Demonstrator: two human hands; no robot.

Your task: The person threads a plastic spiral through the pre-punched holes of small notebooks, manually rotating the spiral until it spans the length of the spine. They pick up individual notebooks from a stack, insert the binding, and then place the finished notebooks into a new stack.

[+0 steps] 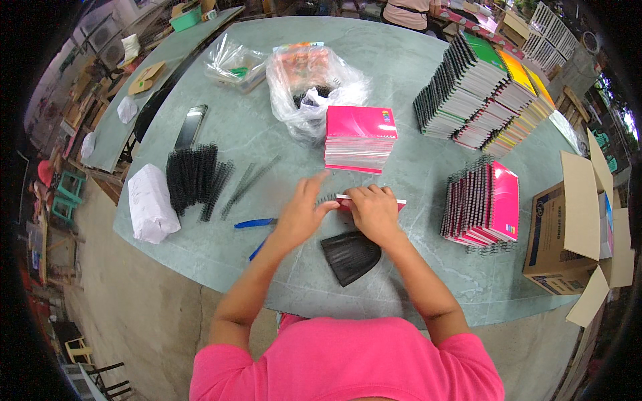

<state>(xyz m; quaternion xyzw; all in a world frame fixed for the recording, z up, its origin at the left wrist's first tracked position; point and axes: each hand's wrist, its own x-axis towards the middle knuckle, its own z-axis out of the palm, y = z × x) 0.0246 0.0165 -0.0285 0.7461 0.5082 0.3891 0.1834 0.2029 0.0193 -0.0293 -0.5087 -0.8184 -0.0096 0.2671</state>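
Note:
My right hand (372, 208) is closed on a pink-covered notebook (402, 204), held on edge over the table; fingers hide much of it. A dark spiral coil (326, 198) sticks out of its left end. My left hand (299, 215) has its fingers spread, the thumb by that coil. Just beyond stands a stack of pink-covered notebooks (361, 140) with no coils showing. Nearer me lies a black ribbed curved piece (351, 257). A blue-handled tool (255, 224), partly under my left forearm, rests at left; its head is hidden.
Loose black coils (194, 177) lie left, near a white wrapped bundle (152, 202) and a phone (191, 127). Plastic bags (314, 83) sit at the back. Coiled pink notebooks (480, 204), taller green and yellow stacks (481, 90) and an open cardboard box (562, 230) stand right. A person (406, 13) is beyond.

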